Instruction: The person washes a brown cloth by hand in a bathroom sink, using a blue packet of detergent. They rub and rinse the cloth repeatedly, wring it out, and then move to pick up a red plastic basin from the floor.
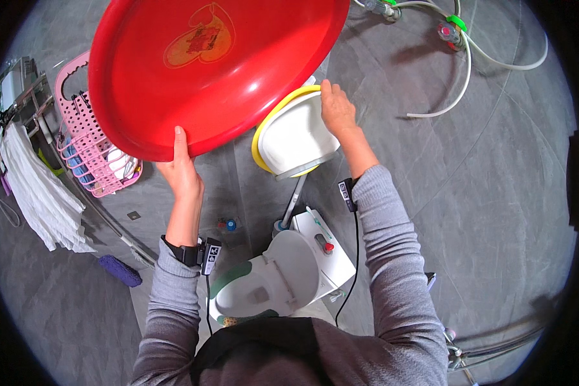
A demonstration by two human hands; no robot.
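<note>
A large, shallow red basin (238, 96) with a yellow heart-shaped print is tilted up at the top of the view. My left hand (183, 177) grips its lower rim, thumb on the inner face and the other fingers hidden behind. My right hand (338, 109) is closed on the upper right edge of a smaller yellow-rimmed basin (258, 149). Inside that rim sits a white scoop-like piece (293, 138) with a straight grey lip; I cannot tell whether the two are separate. The red basin partly overlaps the smaller one.
A pink perforated basket (96, 141) hangs at the left by a rack with a white cloth (38, 186). Below my hands stands a white toilet (293, 267), its tank lid (325, 248) holding small items. White hoses (466, 83) curve from wall valves at the upper right.
</note>
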